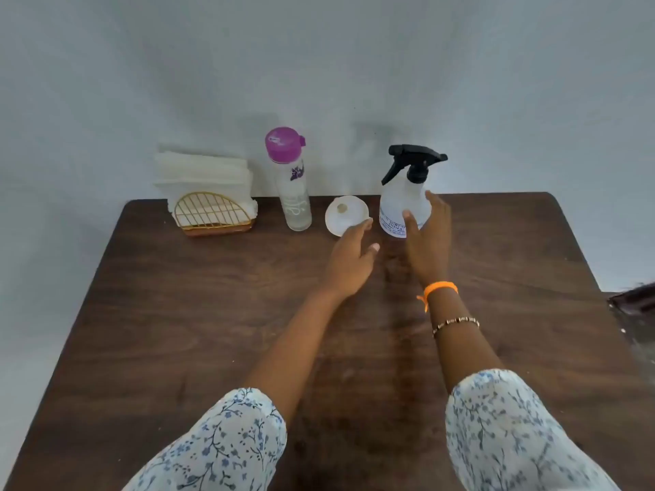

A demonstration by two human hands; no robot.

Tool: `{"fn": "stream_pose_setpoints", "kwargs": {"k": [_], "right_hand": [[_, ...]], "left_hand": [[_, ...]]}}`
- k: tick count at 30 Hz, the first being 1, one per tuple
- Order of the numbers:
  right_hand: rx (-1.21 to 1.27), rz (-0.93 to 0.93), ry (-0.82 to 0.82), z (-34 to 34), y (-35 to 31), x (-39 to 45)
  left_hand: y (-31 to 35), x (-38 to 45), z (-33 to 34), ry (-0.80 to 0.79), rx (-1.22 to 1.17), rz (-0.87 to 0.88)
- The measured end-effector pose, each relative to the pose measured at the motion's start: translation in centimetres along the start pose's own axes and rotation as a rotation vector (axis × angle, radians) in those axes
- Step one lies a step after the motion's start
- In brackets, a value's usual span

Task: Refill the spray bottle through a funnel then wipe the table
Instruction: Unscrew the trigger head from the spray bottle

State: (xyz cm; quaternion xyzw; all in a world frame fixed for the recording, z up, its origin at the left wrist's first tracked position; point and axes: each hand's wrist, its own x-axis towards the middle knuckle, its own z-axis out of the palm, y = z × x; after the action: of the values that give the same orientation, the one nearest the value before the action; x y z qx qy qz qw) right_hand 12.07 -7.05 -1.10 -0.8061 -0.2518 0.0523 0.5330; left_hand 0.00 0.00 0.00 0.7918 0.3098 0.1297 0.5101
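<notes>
Head view looks down on a dark brown wooden table (177, 331) set against a pale wall (319, 65). 2 bare forearms in blue-flowered white sleeves (514, 437) stretch across it toward the far edge. At that edge, from left to right, stand a gold wire holder (209, 212) stuffed with white napkins (202, 171), a clear water bottle (292, 182) with a purple cap, a white funnel (345, 214) lying mouth toward the camera, and the white spray bottle (398, 203) with a black trigger head, upright.

Right hand (427, 239) is at the spray bottle's near side, fingers straight and spread, thumb in front of the label; whether it touches the bottle I cannot tell. Its wrist carries an orange band (441, 288) and a thin beaded bracelet (455, 324).

Left hand (351, 256) is relaxed and holds nothing, fingertips reaching the funnel's near rim.
</notes>
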Motion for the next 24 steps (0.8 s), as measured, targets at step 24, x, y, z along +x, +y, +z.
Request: {"fn": "stream_pose_setpoints", "kwargs": {"k": [24], "right_hand": [[0.183,0.016,0.022,-1.8,-4.9,-7.4]], "left_hand": [[0.2,-9.5,-3.0,0.144,0.003,0.041]]}}
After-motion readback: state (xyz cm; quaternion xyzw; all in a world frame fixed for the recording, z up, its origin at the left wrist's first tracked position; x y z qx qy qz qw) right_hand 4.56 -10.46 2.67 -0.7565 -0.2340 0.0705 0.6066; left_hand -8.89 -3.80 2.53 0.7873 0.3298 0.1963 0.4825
